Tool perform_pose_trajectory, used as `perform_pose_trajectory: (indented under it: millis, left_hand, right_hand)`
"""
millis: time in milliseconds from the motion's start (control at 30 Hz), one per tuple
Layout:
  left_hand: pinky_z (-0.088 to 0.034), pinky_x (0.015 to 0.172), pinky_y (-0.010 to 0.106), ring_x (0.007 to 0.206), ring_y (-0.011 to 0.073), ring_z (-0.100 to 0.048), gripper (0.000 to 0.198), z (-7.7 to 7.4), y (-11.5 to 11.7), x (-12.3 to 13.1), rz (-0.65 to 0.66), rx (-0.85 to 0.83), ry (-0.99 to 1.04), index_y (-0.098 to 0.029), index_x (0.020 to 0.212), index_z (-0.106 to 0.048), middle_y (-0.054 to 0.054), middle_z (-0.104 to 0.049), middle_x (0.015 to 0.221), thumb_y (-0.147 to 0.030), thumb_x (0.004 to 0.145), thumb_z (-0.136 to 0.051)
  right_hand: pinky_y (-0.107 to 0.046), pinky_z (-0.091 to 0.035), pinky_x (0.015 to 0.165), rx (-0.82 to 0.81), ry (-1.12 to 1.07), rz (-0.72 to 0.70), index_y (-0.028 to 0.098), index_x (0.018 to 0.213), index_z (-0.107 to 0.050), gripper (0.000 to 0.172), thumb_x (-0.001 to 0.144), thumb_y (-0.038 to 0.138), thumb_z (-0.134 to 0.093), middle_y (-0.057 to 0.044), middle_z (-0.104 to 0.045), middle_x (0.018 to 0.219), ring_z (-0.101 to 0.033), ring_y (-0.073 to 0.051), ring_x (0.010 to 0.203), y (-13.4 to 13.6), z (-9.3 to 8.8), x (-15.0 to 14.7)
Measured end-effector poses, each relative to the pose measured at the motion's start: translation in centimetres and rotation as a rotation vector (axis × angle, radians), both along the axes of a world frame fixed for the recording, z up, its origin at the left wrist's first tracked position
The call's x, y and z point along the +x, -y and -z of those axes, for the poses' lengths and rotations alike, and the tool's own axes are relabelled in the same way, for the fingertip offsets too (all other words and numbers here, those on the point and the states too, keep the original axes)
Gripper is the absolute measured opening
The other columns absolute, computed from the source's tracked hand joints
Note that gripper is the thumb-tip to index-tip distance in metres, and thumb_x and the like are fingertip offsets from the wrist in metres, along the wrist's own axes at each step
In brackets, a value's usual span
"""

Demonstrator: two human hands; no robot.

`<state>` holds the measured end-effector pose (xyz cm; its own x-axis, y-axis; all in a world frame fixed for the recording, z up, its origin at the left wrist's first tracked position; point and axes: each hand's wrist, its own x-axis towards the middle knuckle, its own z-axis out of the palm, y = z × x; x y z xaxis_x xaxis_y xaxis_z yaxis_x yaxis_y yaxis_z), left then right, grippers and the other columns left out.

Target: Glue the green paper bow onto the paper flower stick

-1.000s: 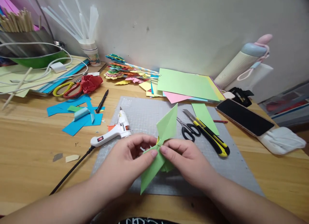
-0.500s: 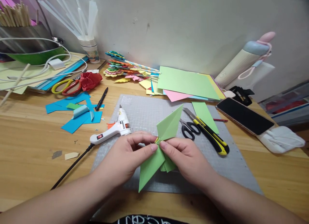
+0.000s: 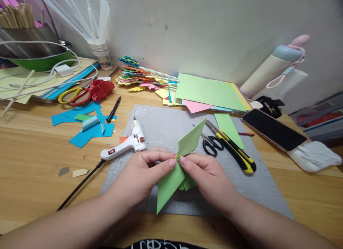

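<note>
A folded green paper piece (image 3: 171, 181) with pointed flaps is held over the grey cutting mat (image 3: 160, 123). My left hand (image 3: 142, 175) pinches it at the middle from the left, thumb on top. My right hand (image 3: 207, 175) pinches the same spot from the right. One flap points up and right toward the scissors, another hangs down toward me. A bit of yellow shows at the pinched centre.
A white glue gun (image 3: 125, 145) with a black cord lies left of my hands. Black scissors (image 3: 211, 143) and a yellow utility knife (image 3: 233, 149) lie to the right. A phone (image 3: 273, 129), coloured paper sheets (image 3: 209, 91) and blue scraps (image 3: 85, 127) surround the mat.
The upper green flap has tilted further to the right and down. Both hands keep their pinch at the centre and have barely shifted.
</note>
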<state>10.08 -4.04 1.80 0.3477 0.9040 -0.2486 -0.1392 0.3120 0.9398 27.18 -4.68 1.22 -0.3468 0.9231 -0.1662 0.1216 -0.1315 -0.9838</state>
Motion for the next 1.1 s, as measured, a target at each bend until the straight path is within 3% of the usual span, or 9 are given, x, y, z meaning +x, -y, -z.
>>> perform_pose_trajectory:
  millis: [200, 367, 467, 600, 700, 800, 933, 1000, 1100]
  left_hand:
    - [-0.046, 0.077, 0.024, 0.085, 0.0139, -0.058, 0.008, -0.1, -0.1, 0.0, 0.01, 0.04, -0.062, -0.021, 0.075, -0.075, 0.001, -0.062, 0.088, -0.023, 0.077, -0.068]
    - [-0.046, 0.074, 0.022, 0.081, 0.0131, -0.058, 0.005, -0.2, -0.2, 0.3, -0.016, 0.062, -0.097, -0.02, 0.072, -0.073, 0.0, -0.062, 0.082, -0.022, 0.074, -0.069]
    - [-0.047, 0.07, 0.021, 0.076, 0.0118, -0.059, 0.003, -0.1, -0.2, 0.4, -0.087, -0.042, -0.088, -0.02, 0.072, -0.073, 0.0, -0.067, 0.079, -0.023, 0.072, -0.072]
    - [-0.048, 0.064, 0.018, 0.068, 0.0099, -0.063, 0.01, 0.1, -0.3, 0.2, -0.21, -0.246, -0.003, -0.023, 0.079, -0.074, -0.001, -0.073, 0.078, -0.025, 0.069, -0.077]
    - [-0.05, 0.062, 0.017, 0.065, 0.0102, -0.065, 0.013, -0.1, -0.7, 0.0, -0.24, -0.329, 0.124, -0.021, 0.081, -0.074, 0.0, -0.073, 0.073, -0.024, 0.069, -0.077]
    - [-0.051, 0.059, 0.017, 0.062, 0.0108, -0.066, 0.011, -0.4, -0.9, 0.0, -0.241, -0.386, 0.23, -0.018, 0.081, -0.074, 0.002, -0.072, 0.067, -0.018, 0.07, -0.076]
    - [-0.052, 0.06, 0.017, 0.063, 0.0113, -0.067, 0.012, -0.4, -1.1, 0.0, -0.221, -0.411, 0.259, -0.017, 0.085, -0.073, 0.004, -0.073, 0.07, -0.013, 0.073, -0.072]
    - [-0.052, 0.062, 0.017, 0.066, 0.0115, -0.068, 0.013, -0.2, -1.1, 0.0, -0.2, -0.409, 0.252, -0.016, 0.088, -0.072, 0.004, -0.074, 0.073, -0.013, 0.075, -0.071]
    - [-0.051, 0.062, 0.018, 0.065, 0.0108, -0.066, 0.013, 0.0, -1.0, 0.1, -0.175, -0.407, 0.239, -0.016, 0.088, -0.071, 0.003, -0.073, 0.075, -0.014, 0.075, -0.07]
  right_hand:
    - [-0.022, -0.031, 0.048, -0.084, -0.053, -0.006, 0.015, 0.06, -0.054, 0.039, 0.089, 0.041, -0.05, 0.003, -0.042, 0.055, -0.037, -0.009, 0.052, 0.0, -0.1, 0.0]
    - [-0.023, -0.028, 0.048, -0.065, -0.035, 0.002, 0.017, 0.057, -0.05, 0.039, 0.088, 0.04, -0.05, 0.004, -0.037, 0.054, -0.033, -0.009, 0.051, -0.1, 0.1, -0.3]
    - [-0.024, -0.029, 0.049, -0.057, -0.011, 0.0, 0.017, 0.059, -0.051, 0.04, 0.09, 0.042, -0.047, 0.004, -0.037, 0.056, -0.033, -0.01, 0.053, 0.0, 0.2, -0.3]
    - [-0.027, -0.037, 0.062, 0.044, 0.01, -0.022, 0.019, 0.065, -0.054, 0.039, 0.093, 0.043, -0.041, 0.001, -0.048, 0.065, -0.044, -0.014, 0.065, 0.1, 0.2, 0.1]
    - [-0.029, -0.039, 0.064, 0.047, 0.023, 0.059, 0.02, 0.07, -0.056, 0.034, 0.092, 0.043, -0.045, 0.0, -0.053, 0.071, -0.048, -0.015, 0.069, -0.3, 0.2, 0.4]
    - [-0.027, -0.039, 0.059, -0.046, -0.105, 0.235, 0.021, 0.081, -0.051, 0.025, 0.086, 0.046, -0.056, 0.001, -0.053, 0.079, -0.051, -0.014, 0.069, -0.7, 0.5, 0.3]
    - [-0.024, -0.037, 0.052, -0.168, -0.329, 0.407, 0.027, 0.105, -0.042, 0.043, 0.077, 0.045, -0.068, 0.0, -0.053, 0.093, -0.056, -0.015, 0.071, -1.1, 0.8, 0.1]
    - [-0.022, -0.036, 0.049, -0.193, -0.404, 0.433, 0.028, 0.113, -0.039, 0.051, 0.076, 0.042, -0.071, 0.001, -0.053, 0.088, -0.056, -0.014, 0.07, -1.3, 0.7, 0.1]
    - [-0.018, -0.03, 0.044, -0.221, -0.46, 0.399, 0.024, 0.109, -0.045, 0.042, 0.077, 0.036, -0.07, 0.004, -0.051, 0.071, -0.051, -0.01, 0.059, -1.5, 0.5, 0.3]
